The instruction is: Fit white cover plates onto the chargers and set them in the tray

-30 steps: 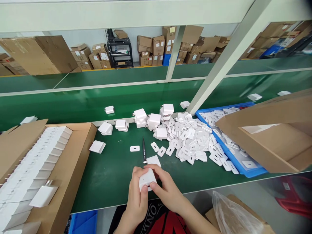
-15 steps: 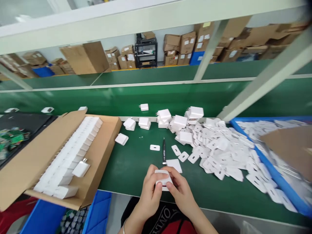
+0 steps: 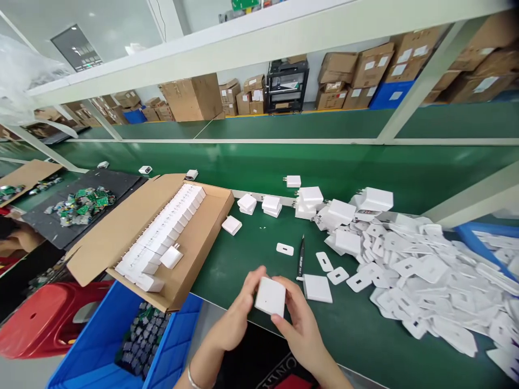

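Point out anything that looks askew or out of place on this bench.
One white charger lies tilted, prongs up, on top of the neat rows in the cardboard box, not slotted in. A black pen lies loose among the white covers. Both hands, left and right, hold a charger block.

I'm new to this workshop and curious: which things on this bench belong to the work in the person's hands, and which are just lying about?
In the work:
white charger block, held by left hand and right hand
cardboard box of packed chargers
pile of white cover plates

Lying about:
black pen
circuit boards on a dark tray
red stool
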{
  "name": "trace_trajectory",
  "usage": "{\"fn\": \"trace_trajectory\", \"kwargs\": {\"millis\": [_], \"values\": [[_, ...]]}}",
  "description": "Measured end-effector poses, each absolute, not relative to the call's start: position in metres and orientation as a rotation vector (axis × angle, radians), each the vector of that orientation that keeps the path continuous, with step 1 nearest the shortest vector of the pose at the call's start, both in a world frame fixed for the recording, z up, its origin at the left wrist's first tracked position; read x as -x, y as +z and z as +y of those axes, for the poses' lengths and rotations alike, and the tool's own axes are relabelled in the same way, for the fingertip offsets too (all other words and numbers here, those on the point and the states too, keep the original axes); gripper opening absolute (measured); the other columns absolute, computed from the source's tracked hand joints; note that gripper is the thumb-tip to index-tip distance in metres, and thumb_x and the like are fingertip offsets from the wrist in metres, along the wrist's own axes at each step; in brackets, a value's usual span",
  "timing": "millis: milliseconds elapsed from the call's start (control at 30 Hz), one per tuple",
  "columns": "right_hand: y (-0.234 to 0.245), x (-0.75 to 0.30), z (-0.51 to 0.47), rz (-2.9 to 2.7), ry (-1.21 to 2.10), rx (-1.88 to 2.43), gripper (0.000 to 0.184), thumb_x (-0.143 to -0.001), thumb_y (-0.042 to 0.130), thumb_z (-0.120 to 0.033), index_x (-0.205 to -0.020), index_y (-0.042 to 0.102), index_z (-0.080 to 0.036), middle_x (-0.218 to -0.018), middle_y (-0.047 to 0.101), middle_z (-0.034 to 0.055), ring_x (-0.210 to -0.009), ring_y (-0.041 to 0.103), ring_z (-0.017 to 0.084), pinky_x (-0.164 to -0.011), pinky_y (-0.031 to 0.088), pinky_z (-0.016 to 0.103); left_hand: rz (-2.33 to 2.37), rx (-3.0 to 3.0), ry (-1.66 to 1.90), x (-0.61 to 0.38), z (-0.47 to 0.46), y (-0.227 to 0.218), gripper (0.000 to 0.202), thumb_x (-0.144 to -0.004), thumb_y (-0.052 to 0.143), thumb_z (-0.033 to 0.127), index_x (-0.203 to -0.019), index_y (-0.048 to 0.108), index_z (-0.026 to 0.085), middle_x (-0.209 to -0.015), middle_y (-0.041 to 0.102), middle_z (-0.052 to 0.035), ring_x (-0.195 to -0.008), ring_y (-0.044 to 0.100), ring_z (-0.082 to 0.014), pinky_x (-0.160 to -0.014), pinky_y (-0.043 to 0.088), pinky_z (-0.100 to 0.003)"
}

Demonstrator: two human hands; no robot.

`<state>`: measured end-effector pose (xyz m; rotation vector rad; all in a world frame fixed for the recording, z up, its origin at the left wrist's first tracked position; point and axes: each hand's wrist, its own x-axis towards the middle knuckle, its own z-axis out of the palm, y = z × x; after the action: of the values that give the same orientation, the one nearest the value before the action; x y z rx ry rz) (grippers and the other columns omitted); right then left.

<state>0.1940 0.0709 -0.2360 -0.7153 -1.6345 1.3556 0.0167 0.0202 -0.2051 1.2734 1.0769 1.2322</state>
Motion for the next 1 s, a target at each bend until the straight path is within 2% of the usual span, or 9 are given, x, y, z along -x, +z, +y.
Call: {"fn": "trace_trajectory", "kwargs": {"millis": [67,133,233,400,600,733,833,933,1000], "values": [[-0.238,-0.195,0.073,-1.71,1.264,0.708,0.049,-0.1,0.067,-0.041,-0.145,0.053,-0.027,-0.136,0.063,0.0127,-0.121,0.066,0.028,-0.093,0.06,0.035,1.07,-1.154,1.243,-0.01,0.019,-0.201,0.067,-0.108,0.022,0.066,-0.166,0.031,0.035,-0.147,0.051,-0.0128,-0.123,0.056,-0.0285,-0.11,0.044,-0.051],[-0.239,-0.196,0.075,-1.792,1.171,0.709,0.049,-0.1,0.068,-0.038,-0.147,0.053,-0.03,-0.135,0.062,0.012,-0.121,0.065,0.029,-0.091,0.061,0.036,1.162,-1.148,1.24,-0.004,0.018,-0.194,0.062,-0.109,0.026,0.061,-0.161,0.041,0.031,-0.145,0.054,-0.0128,-0.119,0.057,-0.0268,-0.111,0.043,-0.048],[-0.235,-0.194,0.08,-1.867,1.063,0.691,0.05,-0.1,0.068,-0.034,-0.148,0.052,-0.033,-0.138,0.061,0.0112,-0.119,0.066,0.028,-0.089,0.062,0.036,1.297,-1.192,1.168,0.003,0.015,-0.177,0.047,-0.111,0.037,0.049,-0.148,0.056,0.028,-0.133,0.062,-0.0113,-0.117,0.058,-0.025,-0.11,0.045,-0.043],[-0.225,-0.187,0.086,-1.882,0.966,0.64,0.05,-0.1,0.069,-0.035,-0.147,0.053,-0.032,-0.135,0.062,0.0111,-0.117,0.068,0.028,-0.089,0.062,0.037,1.388,-1.47,0.977,0.014,0.013,-0.15,0.053,-0.105,0.057,0.041,-0.157,0.047,0.032,-0.145,0.06,-0.0118,-0.127,0.059,-0.0281,-0.112,0.048,-0.044],[-0.214,-0.178,0.095,-2.027,0.779,0.526,0.046,-0.104,0.062,-0.031,-0.149,0.052,-0.033,-0.13,0.062,0.0101,-0.114,0.066,0.026,-0.092,0.06,0.039,1.553,-1.548,0.861,0.019,0.021,-0.125,0.05,-0.098,0.068,0.032,-0.146,0.055,0.029,-0.139,0.066,-0.0094,-0.123,0.063,-0.0276,-0.108,0.05,-0.04],[-0.205,-0.164,0.1,-2.081,0.833,0.435,0.048,-0.106,0.059,-0.033,-0.153,0.047,-0.035,-0.136,0.061,0.01,-0.119,0.064,0.027,-0.099,0.059,0.043,1.488,-1.49,0.833,0.02,0.028,-0.117,0.047,-0.097,0.065,0.03,-0.143,0.054,0.025,-0.127,0.068,-0.0103,-0.103,0.068,-0.0236,-0.088,0.056,-0.035],[-0.2,-0.154,0.1,-2.08,0.905,0.492,0.059,-0.104,0.061,-0.036,-0.159,0.039,-0.034,-0.146,0.054,0.0131,-0.119,0.064,0.028,-0.096,0.06,0.045,1.511,-1.423,0.934,0.033,0.037,-0.117,0.034,-0.094,0.067,0.031,-0.126,0.059,0.021,-0.112,0.069,-0.0081,-0.09,0.067,-0.0203,-0.077,0.055,-0.031],[-0.203,-0.148,0.098,-1.993,1.002,0.603,0.066,-0.106,0.056,-0.034,-0.165,0.026,-0.031,-0.146,0.05,0.0166,-0.104,0.066,0.023,-0.089,0.062,0.042,1.951,-1.481,0.958,0.062,0.055,-0.117,0.029,-0.093,0.066,0.034,-0.114,0.052,0.021,-0.104,0.068,-0.0047,-0.079,0.065,-0.0177,-0.07,0.053,-0.029],[-0.21,-0.147,0.097,-1.902,1.015,0.691,0.057,-0.108,0.051,-0.031,-0.162,0.03,-0.029,-0.138,0.054,0.0152,-0.094,0.064,0.02,-0.084,0.062,0.04,2.347,-1.542,0.815,0.088,0.071,-0.118,0.029,-0.095,0.059,0.032,-0.119,0.045,0.02,-0.104,0.067,-0.0051,-0.072,0.063,-0.0166,-0.067,0.051,-0.03]]}}
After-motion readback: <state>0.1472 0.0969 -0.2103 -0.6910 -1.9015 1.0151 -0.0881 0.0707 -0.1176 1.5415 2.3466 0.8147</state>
